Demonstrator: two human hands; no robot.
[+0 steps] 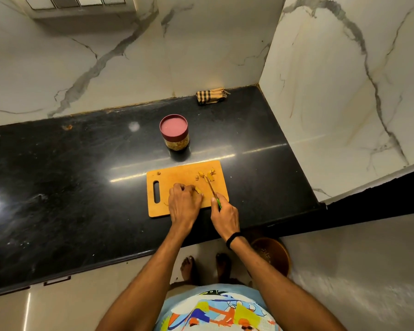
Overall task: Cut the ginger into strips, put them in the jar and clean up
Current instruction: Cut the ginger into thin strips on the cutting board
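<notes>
A wooden cutting board lies on the black counter. My left hand rests on the board with its fingers curled over a piece of ginger, most of it hidden. My right hand grips the green handle of a small knife; the blade points away toward cut ginger pieces at the board's far right. One small scrap sits at the far left corner. Behind the board stands a jar with a dark red lid on it and pale bits inside.
A folded striped cloth lies at the back of the counter by the marble wall. A brown round bin stands on the floor under the counter's right end, beside my bare feet. Switches sit high on the wall.
</notes>
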